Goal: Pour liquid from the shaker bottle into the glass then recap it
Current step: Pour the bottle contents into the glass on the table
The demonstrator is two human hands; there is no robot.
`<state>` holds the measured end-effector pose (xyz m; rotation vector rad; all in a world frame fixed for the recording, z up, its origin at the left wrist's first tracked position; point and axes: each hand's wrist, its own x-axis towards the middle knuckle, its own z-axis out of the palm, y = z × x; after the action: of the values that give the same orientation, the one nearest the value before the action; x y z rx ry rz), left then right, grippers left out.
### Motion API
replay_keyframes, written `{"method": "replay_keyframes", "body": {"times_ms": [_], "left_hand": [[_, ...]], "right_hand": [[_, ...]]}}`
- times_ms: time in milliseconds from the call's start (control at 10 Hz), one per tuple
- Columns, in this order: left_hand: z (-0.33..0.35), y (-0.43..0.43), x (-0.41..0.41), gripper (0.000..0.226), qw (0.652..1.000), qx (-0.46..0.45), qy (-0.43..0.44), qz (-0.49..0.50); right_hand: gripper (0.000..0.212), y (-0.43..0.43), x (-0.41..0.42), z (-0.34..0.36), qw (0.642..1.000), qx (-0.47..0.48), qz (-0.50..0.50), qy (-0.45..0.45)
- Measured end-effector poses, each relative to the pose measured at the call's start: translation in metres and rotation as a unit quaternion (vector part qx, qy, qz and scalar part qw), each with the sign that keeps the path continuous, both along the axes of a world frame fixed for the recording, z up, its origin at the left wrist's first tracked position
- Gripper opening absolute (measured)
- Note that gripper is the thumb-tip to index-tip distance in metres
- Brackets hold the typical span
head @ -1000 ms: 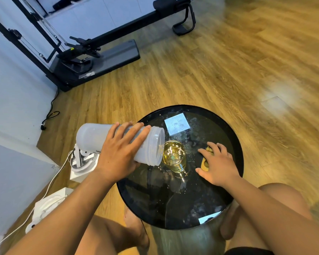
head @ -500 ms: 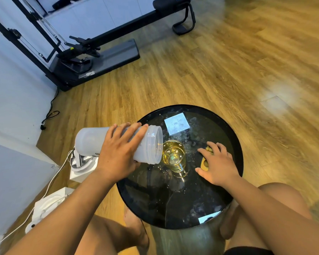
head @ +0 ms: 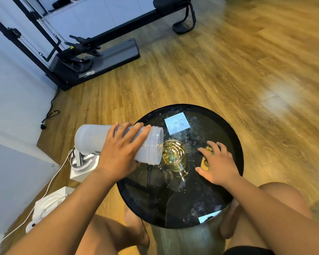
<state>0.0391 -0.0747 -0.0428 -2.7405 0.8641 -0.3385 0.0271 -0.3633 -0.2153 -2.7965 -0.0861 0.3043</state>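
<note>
A frosted grey shaker bottle [head: 92, 138] lies almost on its side in the air, its open mouth right over the rim of a clear glass [head: 174, 157]. The glass stands on the round black table [head: 234, 144] and holds yellow liquid near its brim. My left hand [head: 118, 153] is wrapped around the bottle's upper body. My right hand [head: 217, 164] rests on the tabletop to the right of the glass, covering a yellow-gold cap [head: 204, 163] of which only the edges show.
Black exercise equipment [head: 92, 52] stands on the wooden floor beyond the table. White boxes with devices and cables [head: 81, 162] sit on the floor left of the table, by the wall. My bare knees are under the table's near edge.
The bottle's mouth has lifted slightly and its base dropped, so it is tilted a little less steeply. The right hand stays on the cap.
</note>
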Motion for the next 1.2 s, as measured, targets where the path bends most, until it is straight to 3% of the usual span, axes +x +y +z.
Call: {"method": "replay_keyframes", "body": {"times_ms": [1200], "left_hand": [[0.011, -0.006, 0.020, 0.107, 0.995, 0.063, -0.026, -0.079]], "right_hand": [[0.072, 0.001, 0.000, 0.000, 1.000, 0.004, -0.002, -0.003]]}}
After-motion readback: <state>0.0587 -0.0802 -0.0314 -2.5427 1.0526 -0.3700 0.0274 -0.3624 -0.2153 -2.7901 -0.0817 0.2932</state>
